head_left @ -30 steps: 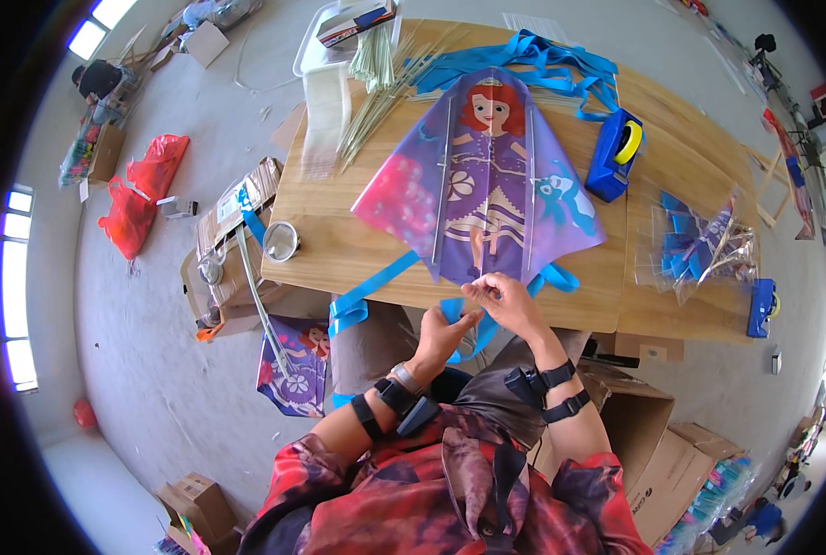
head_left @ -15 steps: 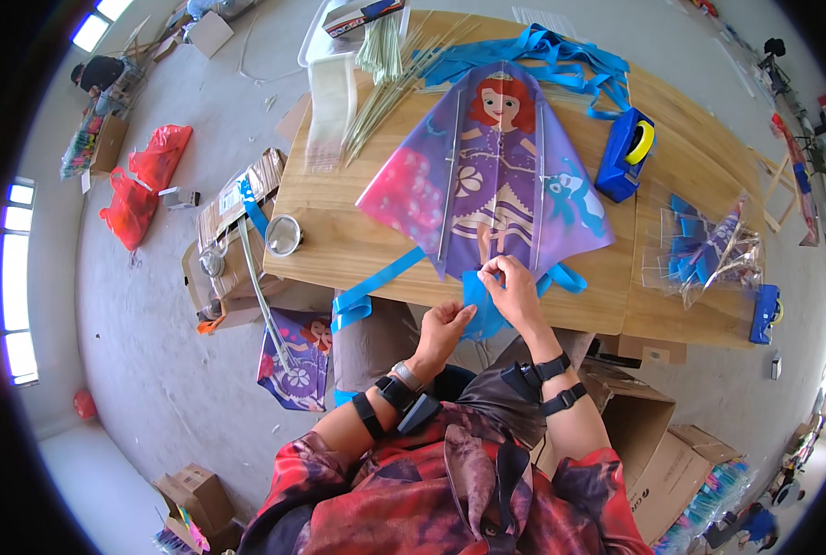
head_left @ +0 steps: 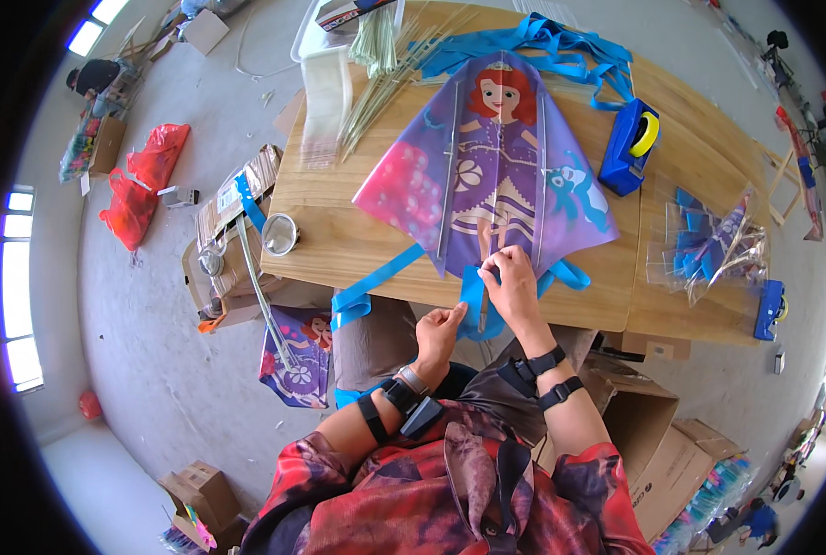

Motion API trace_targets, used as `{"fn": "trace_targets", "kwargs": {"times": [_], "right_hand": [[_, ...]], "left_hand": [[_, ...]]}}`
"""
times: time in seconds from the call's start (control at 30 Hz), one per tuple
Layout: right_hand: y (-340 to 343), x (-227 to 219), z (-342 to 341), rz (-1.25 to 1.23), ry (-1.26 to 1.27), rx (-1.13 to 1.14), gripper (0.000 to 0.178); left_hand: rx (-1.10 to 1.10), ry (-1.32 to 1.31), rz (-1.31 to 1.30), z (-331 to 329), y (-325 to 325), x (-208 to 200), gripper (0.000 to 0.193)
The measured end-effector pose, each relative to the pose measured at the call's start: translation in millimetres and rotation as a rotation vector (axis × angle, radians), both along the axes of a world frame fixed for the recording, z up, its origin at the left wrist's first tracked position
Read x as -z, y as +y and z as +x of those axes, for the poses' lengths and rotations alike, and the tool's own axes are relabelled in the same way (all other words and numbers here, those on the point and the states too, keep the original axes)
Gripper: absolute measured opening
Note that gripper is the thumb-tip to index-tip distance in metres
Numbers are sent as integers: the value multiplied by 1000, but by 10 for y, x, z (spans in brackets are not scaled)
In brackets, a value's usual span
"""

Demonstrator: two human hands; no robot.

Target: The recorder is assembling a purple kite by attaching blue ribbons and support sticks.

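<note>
A purple kite (head_left: 496, 166) printed with a red-haired cartoon figure lies flat on the wooden table, its lower edge toward me. Blue ribbon (head_left: 473, 298) hangs from its bottom edge over the table's front. My right hand (head_left: 512, 285) pinches the ribbon's top, close to the kite's lower edge. Lower and to the left, the closed fingers of my left hand (head_left: 443, 335) grip the ribbon's side. More blue ribbon (head_left: 376, 280) runs out from under the kite to the left, and a loop (head_left: 568, 275) shows at the right.
A blue tape dispenser (head_left: 628, 148) stands right of the kite. Thin sticks (head_left: 390, 88) and a heap of blue ribbon (head_left: 561, 51) lie at the back. A round tin (head_left: 280, 235) sits at the left edge, plastic-wrapped pieces (head_left: 704, 242) at the right. A cardboard box (head_left: 630, 407) is beside me.
My left hand has shifted slightly down and left along the ribbon, which now hangs straighter. My right hand stays at the kite's lower edge. The view has tilted slightly.
</note>
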State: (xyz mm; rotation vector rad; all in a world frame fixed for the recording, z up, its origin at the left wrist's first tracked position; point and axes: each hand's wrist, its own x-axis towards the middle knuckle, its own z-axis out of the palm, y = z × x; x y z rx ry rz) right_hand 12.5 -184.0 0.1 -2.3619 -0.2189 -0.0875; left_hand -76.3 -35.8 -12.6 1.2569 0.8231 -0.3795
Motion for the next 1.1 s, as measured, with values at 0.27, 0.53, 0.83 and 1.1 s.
{"fn": "trace_targets", "kwargs": {"times": [0.27, 0.53, 0.83, 1.1], "right_hand": [[24, 6, -7, -4, -6, -2, 18], [-139, -37, 41, 300, 62, 125, 8], [-288, -34, -46, 226, 39, 125, 10], [-356, -27, -91, 229, 50, 97, 12]], "left_hand": [[-51, 109, -111, 249, -78, 82, 34], [-183, 88, -93, 356, -216, -203, 37], [-216, 145, -77, 382, -226, -219, 37], [-167, 114, -77, 343, -157, -113, 33]]}}
